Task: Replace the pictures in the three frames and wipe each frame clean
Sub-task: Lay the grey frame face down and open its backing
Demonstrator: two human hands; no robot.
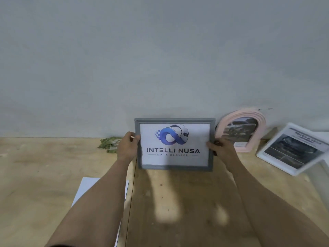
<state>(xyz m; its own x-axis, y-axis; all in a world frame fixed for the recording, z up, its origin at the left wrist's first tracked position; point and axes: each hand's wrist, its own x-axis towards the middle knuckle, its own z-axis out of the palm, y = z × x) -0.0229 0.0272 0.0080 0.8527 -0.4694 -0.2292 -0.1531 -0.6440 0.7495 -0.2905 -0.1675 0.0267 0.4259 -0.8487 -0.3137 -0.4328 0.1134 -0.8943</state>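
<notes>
- so both hands are on the grey frame (174, 120) right now, one on each short side, holding it upright, facing the camera, at about 12 o'clock from the person
- left hand (126, 146) is wrapped round the frame's left edge, thumb in front on the border, the other fingers hidden behind it
- right hand (220, 148) grips the right edge the same way, thumb lying over the front near the corner of the picture
- the picture (174, 158) inside is a white sheet with a blue loop logo and the words "INTELLI NUSA DATA SERVICE"
- can't really tell if the frame's bottom edge is touching the wooden tabletop (187, 202) or just hovering above it; its shadow sits right underneath
- at roughly 1 o'clock there's a pink arched frame (245, 115) leaning against the grey wall (160, 50), with a dark, blurry photo in it
- further out at 2 o'clock a white frame (265, 156) sits tilted, holding a greyish printed page, text too blurred to read properly
- at 11 o'clock, just beside the left hand, a crumpled greenish cloth (109, 143) lies by the wall
- at about 8 o'clock a white sheet of paper (87, 188) lies flat on the tabletop, partly under the left forearm
</notes>
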